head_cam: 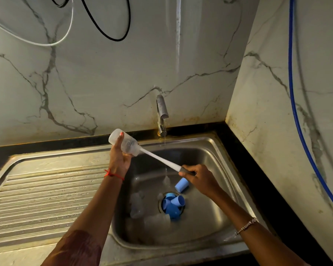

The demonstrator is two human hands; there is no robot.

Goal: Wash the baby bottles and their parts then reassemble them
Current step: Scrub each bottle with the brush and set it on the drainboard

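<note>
— How far along is the washing?

— Early, I'd judge. The left hand point(119, 158) grips one clear bottle point(124, 142), tilted over the 10 o'clock edge of the sink point(206, 214) with its mouth toward the basin. The right hand point(198, 175) is curled round the grey handle of the brush point(158, 160), whose head is inside that bottle.

— And the other parts?

— Down in the basin. Blue pieces point(172, 205) are heaped on the drain, and a blue cap point(181, 185) lies at 1 o'clock of it. More clear bottles point(136, 205) lie at 8 o'clock. The tap point(161, 110), at 12, runs a thin stream.

— Reassembly?

— Not begun, I think; no bottle shows its top fitted.
</note>
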